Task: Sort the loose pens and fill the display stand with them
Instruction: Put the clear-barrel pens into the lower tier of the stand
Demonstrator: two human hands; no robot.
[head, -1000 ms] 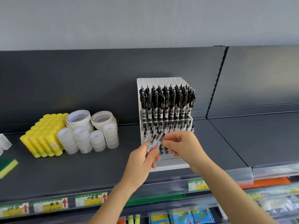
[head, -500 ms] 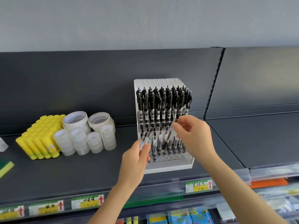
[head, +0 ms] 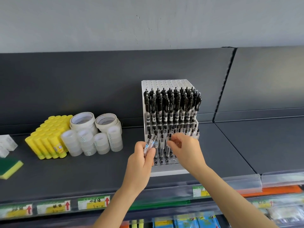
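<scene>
The white display stand [head: 167, 172] stood at the centre of the frame on the dark shelf [head: 98, 170]. Its upper tiers were packed with racked pens [head: 172, 104], each upright with its black clicker end up. Just left of the stand's lower front, the left hand [head: 142, 162] had its fingers [head: 151, 154] clamped on a small bundle of loose pens [head: 150, 143]. Their long axes ran up and slightly right, with the dark ends toward the stand. The right hand [head: 186, 149] hung over the lower front rows, with its fingers [head: 172, 143] curled close among the short clear pens there. Blur hid whether they pinched one or not.

At middle left on the shelf lay yellow glue sticks [head: 49, 137] beside stacked tape rolls [head: 92, 134]. A green-and-yellow sponge [head: 9, 167] lay at the left edge. Price labels [head: 92, 203] lined the shelf's front rail.
</scene>
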